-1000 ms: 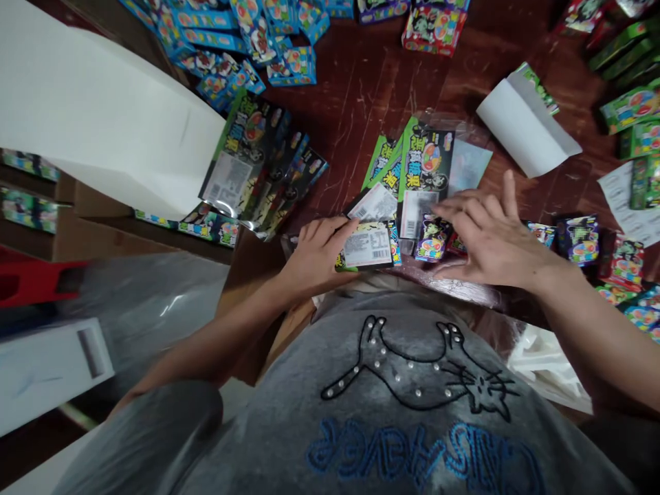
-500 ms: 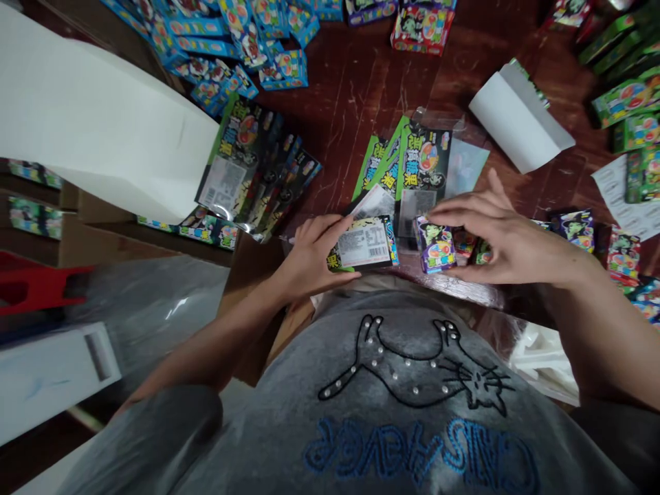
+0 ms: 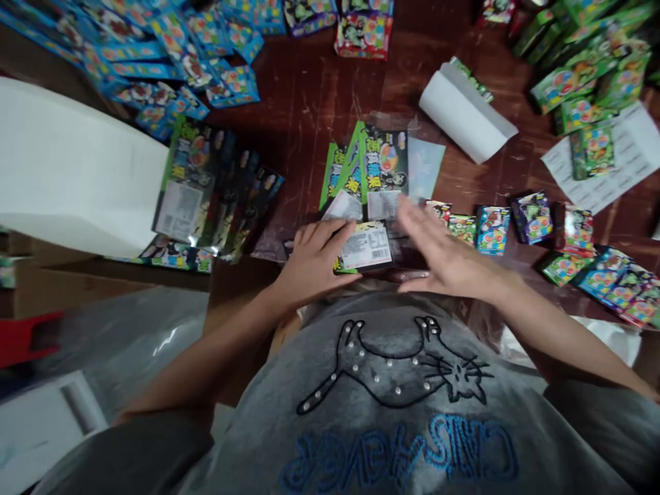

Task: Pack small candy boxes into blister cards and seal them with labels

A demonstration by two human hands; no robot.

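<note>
My left hand (image 3: 317, 258) is closed on a black candy pouch (image 3: 367, 246) with a white label, thumb on top, just in front of my shirt. Off the pouch's right end, my right hand (image 3: 446, 258) has its fingers stretched out and thumb apart, slightly blurred, and nothing shows in it. More black pouches (image 3: 384, 161) with green edges lie fanned out behind my hands. Small candy boxes stand to the right: a red one (image 3: 438, 211), a green one (image 3: 463, 228), a blue one (image 3: 493, 229) and a purple one (image 3: 533, 218). What is inside the pouch is hidden.
Shiny black pouches (image 3: 211, 185) overlap at left beside a large white sheet (image 3: 77, 172). Blue boxes (image 3: 232, 84) pile up at the back left, green boxes (image 3: 567, 86) at the back right. A folded white card (image 3: 467, 113) and printed paper (image 3: 608, 158) lie on the table.
The purple box that my right hand held no longer shows; that hand has moved left to the pouch's end and opened. My left hand still holds the pouch. The whole view has shifted.
</note>
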